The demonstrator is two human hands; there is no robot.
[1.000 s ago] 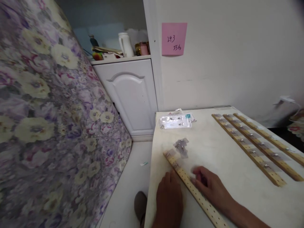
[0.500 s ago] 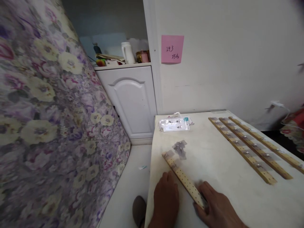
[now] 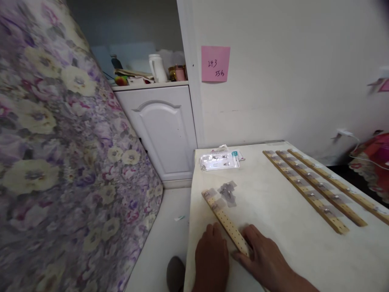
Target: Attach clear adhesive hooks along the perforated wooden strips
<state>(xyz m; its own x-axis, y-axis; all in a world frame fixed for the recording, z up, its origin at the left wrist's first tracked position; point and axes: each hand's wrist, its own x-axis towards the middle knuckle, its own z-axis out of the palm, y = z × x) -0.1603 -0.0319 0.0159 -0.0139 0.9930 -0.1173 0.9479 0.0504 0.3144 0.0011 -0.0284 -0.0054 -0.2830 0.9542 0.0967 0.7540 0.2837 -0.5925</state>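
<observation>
A perforated wooden strip (image 3: 228, 225) lies slantwise on the white table, with clear grey plastic hook pads (image 3: 214, 201) on its far end. My right hand (image 3: 264, 255) grips the near part of this strip, thumb on the left edge and fingers on the right, and hides some of it. Just left of the strip, my left hand (image 3: 212, 257) rests on the table with its fingers reaching forward, partly bent, and nothing seen in them. A small heap of loose plastic hook pads (image 3: 227, 194) with metal hooks lies beside the strip's far end.
Several wooden strips (image 3: 306, 190) bearing hook pads lie in parallel on the right. Clear hook packaging (image 3: 220, 160) sits near the table's back left corner. A white cabinet (image 3: 162, 138) and a flowered curtain (image 3: 75, 162) stand to the left. A pink note (image 3: 215, 63) hangs on the wall.
My right hand has shifted forward along the strip, away from me. My left hand stays beside the strip. The whole view has turned slightly to the right.
</observation>
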